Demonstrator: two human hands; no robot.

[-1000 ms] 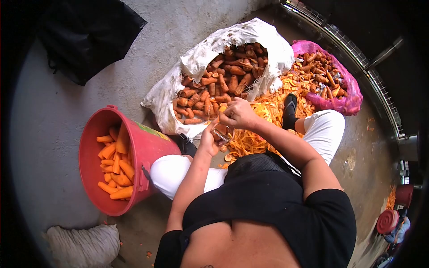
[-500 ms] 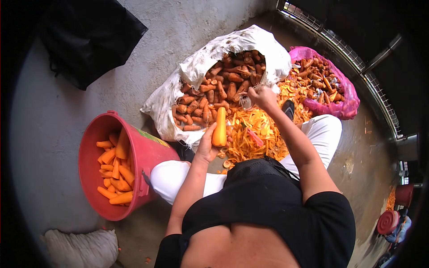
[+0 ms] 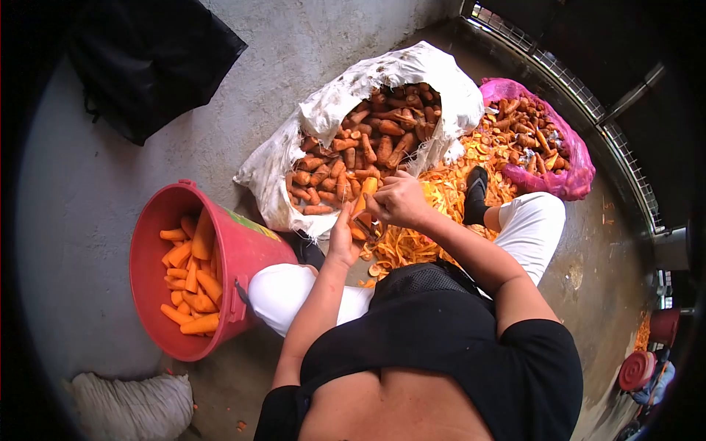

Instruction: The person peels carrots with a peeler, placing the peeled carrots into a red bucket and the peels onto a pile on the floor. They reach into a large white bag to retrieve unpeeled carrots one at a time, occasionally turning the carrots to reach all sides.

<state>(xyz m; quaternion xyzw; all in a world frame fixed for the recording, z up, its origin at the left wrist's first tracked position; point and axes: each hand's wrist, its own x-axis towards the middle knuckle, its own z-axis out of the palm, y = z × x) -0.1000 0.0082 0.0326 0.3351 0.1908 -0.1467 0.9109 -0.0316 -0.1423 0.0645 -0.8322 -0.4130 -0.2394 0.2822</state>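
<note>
Now the left hand (image 3: 343, 237) is wrapped tight around a carrot (image 3: 365, 189), over the peels (image 3: 412, 246). The right hand (image 3: 401, 200) is curled shut beside it, maybe around a peeler, which is hard to see. It would be best to scrape away from the fingers with long, soft strokes.

1. Bucket (image 3: 254, 246) sits at left-centre of the frame, with cut carrots (image 3: 187, 279) in it.
2. Sack (image 3: 331, 110) is up top in the middle, with a heap of roots (image 3: 353, 147) inside.
3. Net bag (image 3: 570, 176) is at the upper right, just right of the sack.
4. Peels (image 3: 434, 202) lie on the floor between sack and net bag, running down toward the middle.
5. Left hand (image 3: 342, 235) and right hand (image 3: 397, 200) meet mid-frame over the peels, left one lower, with a carrot (image 3: 362, 195) between them.
6. Shoe (image 3: 476, 192) is on the peels, right of the hands.
7. Bag (image 3: 147, 59) is at the upper left and a bundle (image 3: 132, 404) at the lower left, under the bucket.
</note>
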